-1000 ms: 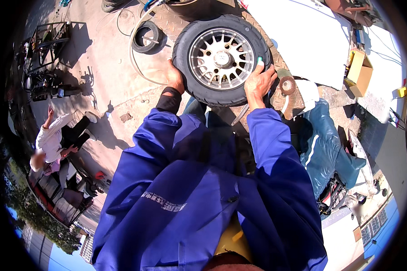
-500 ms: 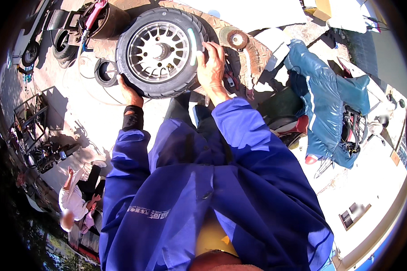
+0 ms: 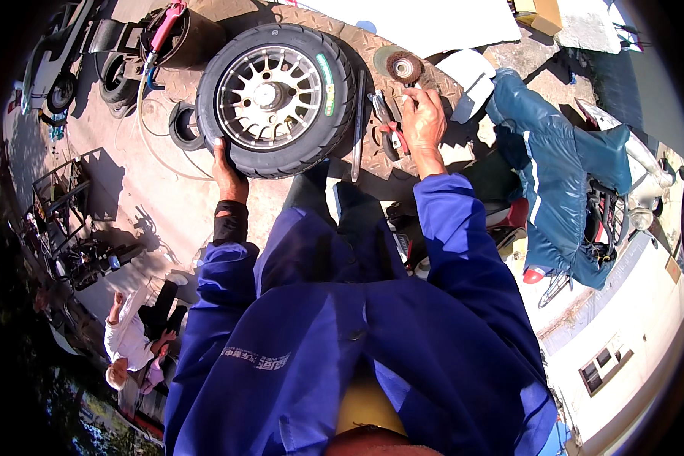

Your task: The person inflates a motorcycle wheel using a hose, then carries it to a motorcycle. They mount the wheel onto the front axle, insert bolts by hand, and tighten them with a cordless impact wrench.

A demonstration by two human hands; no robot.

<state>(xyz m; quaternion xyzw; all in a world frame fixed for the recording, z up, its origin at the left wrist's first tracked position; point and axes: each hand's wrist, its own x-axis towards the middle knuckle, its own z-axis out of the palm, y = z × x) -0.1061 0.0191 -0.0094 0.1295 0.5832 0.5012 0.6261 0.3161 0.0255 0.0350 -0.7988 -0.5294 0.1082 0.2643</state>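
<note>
Now, the right hand [image 3: 424,120] has left the side of the tyred alloy wheel [image 3: 267,96] and is above the rusty tread plate [image 3: 361,47], near the red-handled pliers [image 3: 396,137] and the round wire brush [image 3: 404,68]. Its fingers are curled; whether they hold something, I cannot tell. The left hand [image 3: 229,173] stays partly open around the wheel's lower left edge, thumb on the tyre. Therefore the wheel, beside the long metal bar [image 3: 358,125], is steadied by only one hand.
</note>
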